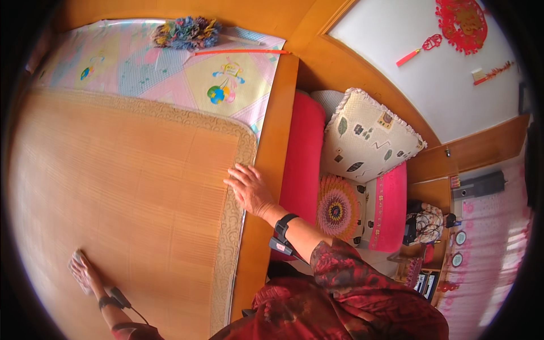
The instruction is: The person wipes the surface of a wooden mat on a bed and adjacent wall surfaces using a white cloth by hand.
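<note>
A tan woven mat (141, 187) with a patterned brown border lies over a pastel sheet (170, 79) on a wooden bed. On the mat at the lower left, my left hand (88, 275) presses down on a small pale cloth (75, 266), mostly covered by the fingers. My right hand (250, 191) rests on the mat's right border, near the bed's wooden edge (272, 153). Its fingers are stretched out and slightly spread, with nothing held. Both wrists wear dark straps with small devices.
At the far end of the sheet lie a blue and yellow duster-like bundle (192, 33) and a thin red stick (243, 51). Right of the bed stands a pink sofa chair (303, 153) with a patterned cushion (368, 136). Shelves and pink curtains (481, 243) lie beyond.
</note>
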Demonstrator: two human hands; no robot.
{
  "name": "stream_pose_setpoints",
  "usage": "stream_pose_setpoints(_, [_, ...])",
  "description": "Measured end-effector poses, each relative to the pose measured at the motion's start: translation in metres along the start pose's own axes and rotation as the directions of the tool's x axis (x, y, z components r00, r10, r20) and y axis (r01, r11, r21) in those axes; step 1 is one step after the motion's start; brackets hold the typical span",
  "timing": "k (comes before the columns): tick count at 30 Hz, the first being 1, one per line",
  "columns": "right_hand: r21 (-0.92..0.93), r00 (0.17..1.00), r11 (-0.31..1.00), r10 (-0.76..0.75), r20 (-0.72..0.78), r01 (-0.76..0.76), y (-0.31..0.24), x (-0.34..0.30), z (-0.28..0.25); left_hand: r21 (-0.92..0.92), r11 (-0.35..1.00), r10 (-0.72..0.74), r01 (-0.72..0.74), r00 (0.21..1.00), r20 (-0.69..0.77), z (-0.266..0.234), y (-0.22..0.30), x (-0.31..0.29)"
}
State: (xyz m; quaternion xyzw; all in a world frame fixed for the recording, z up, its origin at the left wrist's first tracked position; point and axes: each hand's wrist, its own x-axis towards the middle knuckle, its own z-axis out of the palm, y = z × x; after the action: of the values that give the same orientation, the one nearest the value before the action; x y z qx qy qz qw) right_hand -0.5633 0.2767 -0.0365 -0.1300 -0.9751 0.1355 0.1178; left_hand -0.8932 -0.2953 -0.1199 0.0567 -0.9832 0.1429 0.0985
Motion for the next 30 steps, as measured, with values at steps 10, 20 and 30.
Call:
stream_pose_setpoints(10, [-0.020,0.997,0.999,-0.049,-0.063,0.047,0.007,0.001,0.004,0.284,0.957,-0.154,0.055,0.928,0.339,-0.061,-0.071,-0.224])
stream_pose_setpoints(20, [-0.135,0.972,0.982,-0.154,-0.180,0.131,0.025,-0.003,0.028,-0.324,0.946,0.069,0.013,0.968,0.240,-0.132,0.026,-0.382])
stream_pose_setpoints(30, [0.139,0.974,0.974,-0.193,0.119,0.176,0.056,0.110,-0.107,-0.397,0.915,0.003,0.068,0.985,0.174,-0.161,0.040,-0.404])
